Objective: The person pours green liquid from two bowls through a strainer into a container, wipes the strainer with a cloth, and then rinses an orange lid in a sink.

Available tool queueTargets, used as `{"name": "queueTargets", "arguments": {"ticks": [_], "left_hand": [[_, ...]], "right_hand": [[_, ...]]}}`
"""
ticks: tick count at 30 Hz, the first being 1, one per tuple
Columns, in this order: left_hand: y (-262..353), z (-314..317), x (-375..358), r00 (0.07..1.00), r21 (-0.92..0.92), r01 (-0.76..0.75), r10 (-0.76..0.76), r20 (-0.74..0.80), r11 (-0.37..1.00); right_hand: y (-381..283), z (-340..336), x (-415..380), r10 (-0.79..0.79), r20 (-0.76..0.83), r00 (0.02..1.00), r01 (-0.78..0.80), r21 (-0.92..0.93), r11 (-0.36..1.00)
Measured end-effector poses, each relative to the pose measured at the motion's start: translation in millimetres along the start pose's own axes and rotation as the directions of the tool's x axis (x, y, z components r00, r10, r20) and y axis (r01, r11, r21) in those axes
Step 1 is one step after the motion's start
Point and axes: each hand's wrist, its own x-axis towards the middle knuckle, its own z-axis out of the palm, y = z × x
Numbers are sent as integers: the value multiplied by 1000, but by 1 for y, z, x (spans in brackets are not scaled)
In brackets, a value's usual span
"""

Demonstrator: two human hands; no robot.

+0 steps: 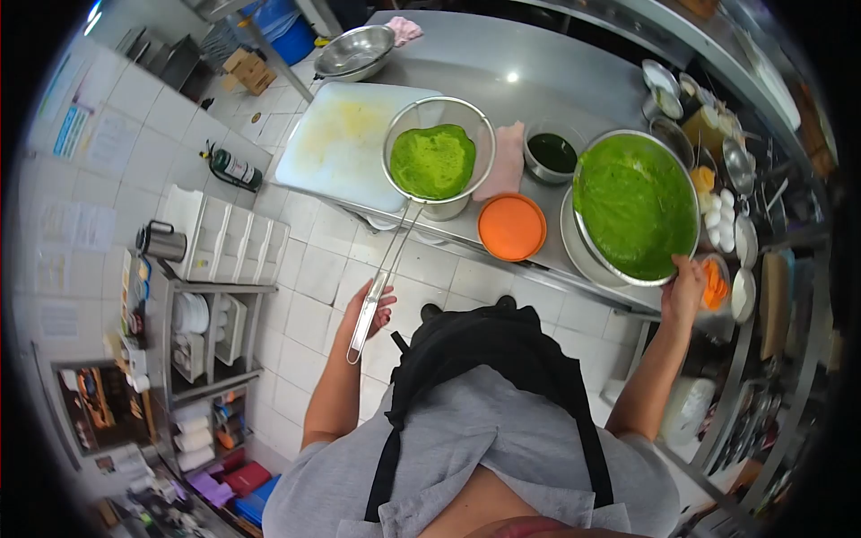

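Straight down from head height, onto a steel worktop (pixel 466 63) in a kitchen. At its near edge, slightly left of centre, a round mesh sieve (pixel 483 151) with a pool of bright green purée (pixel 433 160) inside, set over a round vessel (pixel 439 212), its long metal handle (pixel 369 309) jutting past the edge toward the body. By that handle, the left grip (pixel 381 307), palm turned up and fingers loosely curled; impossible to tell whether closed on the handle or merely beneath it.

Well over to the right, the right grip (pixel 686 283), pinched on the rim of a large steel mixing bowl (pixel 632 134), thumb uppermost, with more green purée spread inside (a wide pale bowl (pixel 577 251) just visible below its left side).

Between sieve and mixing bowl, a round orange-filled container (pixel 511 227) at the front; behind it, a pink cloth (pixel 504 166) and a smaller steel bowl (pixel 543 174) of dark liquid. Beside the sieve on the left, a white cutting board (pixel 314 152) with yellowish stains. Near the right edge, white eggs (pixel 719 224) grouped together.
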Motion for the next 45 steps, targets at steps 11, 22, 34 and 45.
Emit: {"name": "queueTargets", "arguments": {"ticks": [11,22,34,45], "left_hand": [[-86,-94,-43,726,682,547,130,-675,485],[-109,-137,-67,959,904,250,218,-182,-348],[-117,6,-87,705,684,614,114,-700,393],[-107,-73,-68,708,618,431,178,-684,658]], "right_hand": [[3,-17,15,7,-80,997,-17,-123,992],[14,-38,40,-9,74,997,12,-42,999],[15,-46,53,-36,84,996,43,-78,996],[-13,8,43,-88,128,988,106,-142,984]]}}
